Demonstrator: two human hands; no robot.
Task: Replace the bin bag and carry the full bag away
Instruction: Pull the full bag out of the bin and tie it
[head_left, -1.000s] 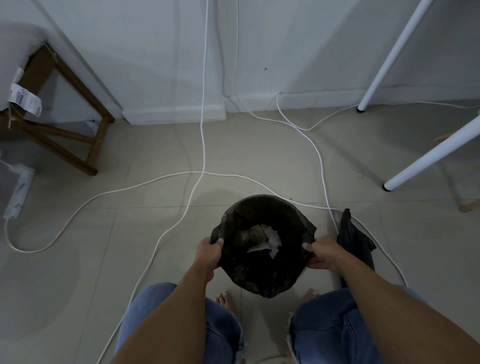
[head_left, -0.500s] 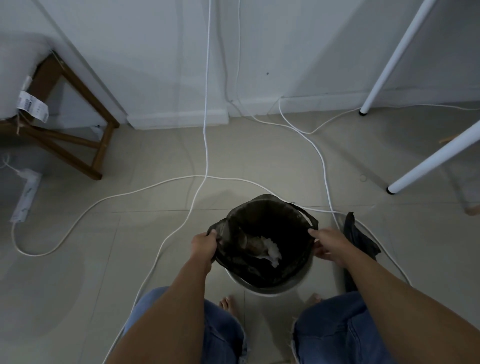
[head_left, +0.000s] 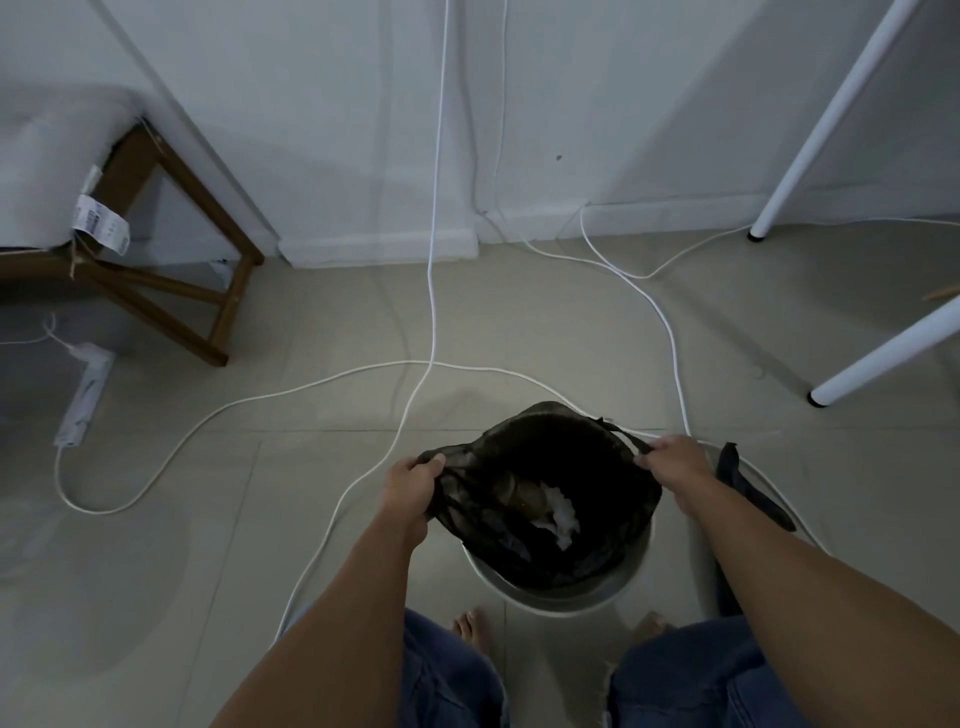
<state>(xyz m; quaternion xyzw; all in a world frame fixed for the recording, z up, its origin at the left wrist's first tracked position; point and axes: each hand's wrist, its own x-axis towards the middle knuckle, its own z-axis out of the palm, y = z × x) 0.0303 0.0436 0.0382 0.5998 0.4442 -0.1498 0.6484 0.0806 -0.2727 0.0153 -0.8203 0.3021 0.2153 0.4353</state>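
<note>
The full bag (head_left: 550, 499) is held at lower centre, its mouth stretched left to right between the left hand (head_left: 410, 488) and right hand (head_left: 675, 465), both closed on its rim; the bin (head_left: 561, 597) lies directly beneath, so a straight upward lift is called for

A single wide-angle head camera looks forward and steeply down from standing height at the tiled floor (head_left: 519, 322), close over both forearms, with the wall skirting (head_left: 379, 248) along the frame's upper part.
</note>
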